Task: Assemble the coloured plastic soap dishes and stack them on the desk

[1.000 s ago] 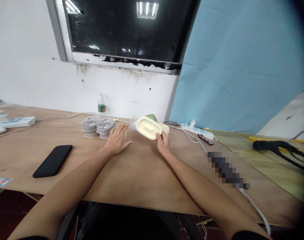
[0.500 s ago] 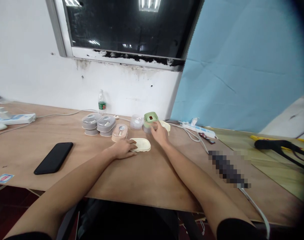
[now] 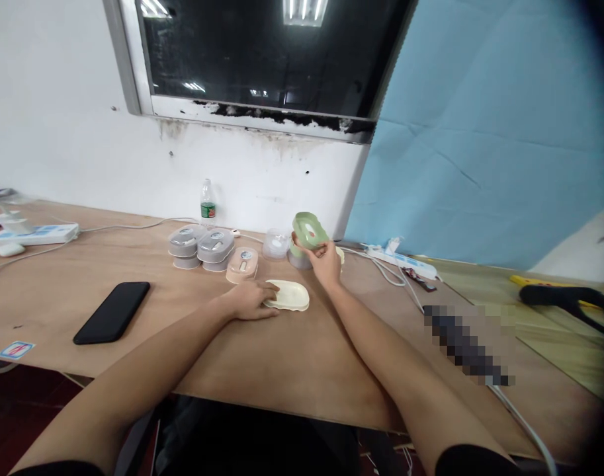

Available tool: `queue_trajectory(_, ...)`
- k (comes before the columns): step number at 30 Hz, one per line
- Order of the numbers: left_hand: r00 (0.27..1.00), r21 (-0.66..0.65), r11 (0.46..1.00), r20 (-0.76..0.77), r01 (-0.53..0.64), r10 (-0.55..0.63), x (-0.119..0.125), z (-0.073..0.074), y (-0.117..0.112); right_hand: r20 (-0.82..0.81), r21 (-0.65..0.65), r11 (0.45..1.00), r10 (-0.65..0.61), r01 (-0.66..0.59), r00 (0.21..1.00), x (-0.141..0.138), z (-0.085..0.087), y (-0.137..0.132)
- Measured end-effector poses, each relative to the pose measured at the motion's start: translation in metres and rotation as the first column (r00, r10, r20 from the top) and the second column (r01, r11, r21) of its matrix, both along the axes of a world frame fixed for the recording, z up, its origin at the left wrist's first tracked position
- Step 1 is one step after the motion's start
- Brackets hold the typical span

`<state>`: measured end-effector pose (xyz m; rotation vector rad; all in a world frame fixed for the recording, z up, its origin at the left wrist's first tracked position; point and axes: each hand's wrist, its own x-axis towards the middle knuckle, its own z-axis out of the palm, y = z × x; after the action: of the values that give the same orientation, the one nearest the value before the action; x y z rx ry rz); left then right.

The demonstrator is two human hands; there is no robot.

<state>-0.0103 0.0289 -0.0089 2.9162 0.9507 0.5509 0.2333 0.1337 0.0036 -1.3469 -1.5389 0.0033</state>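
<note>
My right hand [image 3: 325, 264] is closed on the near edge of a shallow green oval tray [image 3: 311, 229]. The tray is tilted, its inside showing, above a round-cornered container [image 3: 299, 260] with a grey lower part. Behind that hand, part of another cream piece [image 3: 340, 256] shows. My left hand [image 3: 252, 299] grips the left end of a cream oval tray [image 3: 292, 295] lying on the table, fingers over its rim and thumb on the near side. A peach box [image 3: 243, 266] with a clear lid stands just beyond my left hand.
Two grey boxes with clear lids [image 3: 215, 248] stand left of the peach box, and a clear plastic cover [image 3: 276, 244] to its right. Behind them is a bottle [image 3: 208, 201]. A black phone [image 3: 112, 313] lies at left. Power strips [image 3: 405, 262] and cables lie on both sides.
My right hand has lifted the green tray off the container and tipped it up. My left hand stays at the cream tray. The whole view has shifted slightly.
</note>
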Motion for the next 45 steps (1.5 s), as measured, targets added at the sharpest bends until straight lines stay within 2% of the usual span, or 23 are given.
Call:
queue_trajectory(3, 0.986, 0.095, 0.991, 0.144, -0.093, 0.078, -0.001, 0.006, -0.003, -0.040, 0.079, 0.993, 0.088, -0.085, 0.995, 0.004, -0.013, -0.023)
queue_trajectory(7, 0.907, 0.228, 0.925, 0.365, -0.304, 0.208, -0.005, 0.016, -0.003, 0.066, 0.068, 0.946, 0.312, -0.316, 0.948, 0.011, -0.029, -0.057)
queue_trajectory(9, 0.882, 0.244, 0.905, 0.411, -0.349, 0.230, -0.009, 0.018, -0.002, 0.100, 0.084, 0.912, 0.393, -0.402, 0.914, 0.011, -0.030, -0.068)
queue_trajectory(11, 0.883, 0.222, 0.911, 0.406, -0.347, 0.237, -0.011, 0.017, 0.000, 0.113, 0.075, 0.890, 0.441, -0.450, 0.890, 0.008, -0.027, -0.073)
queue_trajectory(14, 0.903, 0.140, 0.925, 0.308, -0.354, 0.299, -0.009, 0.016, -0.001, 0.137, -0.023, 0.897, 0.440, -0.441, 0.887, 0.002, -0.021, -0.071)
queue_trajectory(18, 0.887, 0.058, 0.899, 0.206, -0.433, 0.414, -0.004, 0.017, -0.006, 0.179, -0.135, 0.939, 0.338, -0.318, 0.924, 0.002, -0.017, -0.062)
queue_trajectory(21, 0.919, 0.026, 0.929, 0.160, -0.370, 0.361, -0.004, 0.018, -0.007, 0.182, -0.258, 0.916, 0.359, -0.308, 0.916, 0.008, -0.018, -0.057)
queue_trajectory(24, 0.946, 0.001, 0.953, 0.117, -0.304, 0.302, -0.005, 0.015, -0.004, 0.192, -0.430, 0.838, 0.449, -0.336, 0.872, 0.012, -0.020, -0.054)
queue_trajectory(26, 0.959, -0.011, 0.963, 0.089, -0.270, 0.270, -0.006, 0.013, -0.002, 0.199, -0.475, 0.804, 0.494, -0.358, 0.846, 0.013, -0.021, -0.052)
queue_trajectory(29, 0.975, -0.018, 0.976, 0.053, -0.217, 0.218, -0.008, 0.013, 0.000, 0.188, -0.474, 0.784, 0.536, -0.402, 0.823, 0.012, -0.022, -0.049)
queue_trajectory(36, 0.979, 0.004, 0.979, 0.007, -0.203, 0.203, -0.008, 0.017, -0.005, 0.096, -0.409, 0.770, 0.569, -0.489, 0.816, 0.014, -0.022, -0.047)
queue_trajectory(42, 0.979, 0.011, 0.979, -0.001, -0.204, 0.205, -0.004, 0.014, -0.006, -0.096, -0.463, 0.695, 0.577, -0.549, 0.811, 0.017, -0.022, -0.046)
queue_trajectory(45, 0.983, 0.004, 0.983, 0.004, -0.186, 0.186, -0.004, 0.012, -0.004, -0.115, -0.437, 0.681, 0.606, -0.588, 0.787, 0.018, -0.023, -0.045)
